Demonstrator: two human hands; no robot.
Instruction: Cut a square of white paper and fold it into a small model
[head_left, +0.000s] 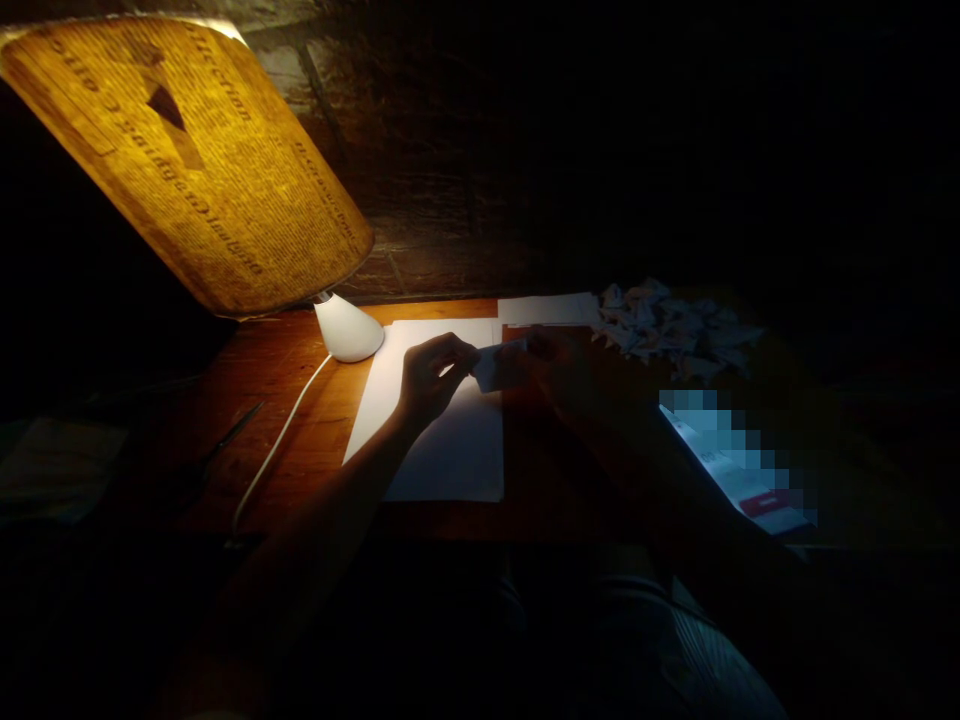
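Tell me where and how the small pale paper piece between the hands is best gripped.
Likely by opposite side edges, with a light pinch from left and right, since the small pale paper piece looks thin and flat. The left hand pinches its left edge; the right hand is at the right, its exact grip lost in shadow.

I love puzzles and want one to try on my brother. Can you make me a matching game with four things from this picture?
Column 1
1. Lampshade
2. Cord
3. Small paper
4. Paper pile

Column 2
A. Held by the left hand, with the right hand at its other end
B. Heaped to the right of both hands
C. Glowing yellow, with dark letters on it
D. White, long and thin

Right pairs: 1-C, 2-D, 3-A, 4-B
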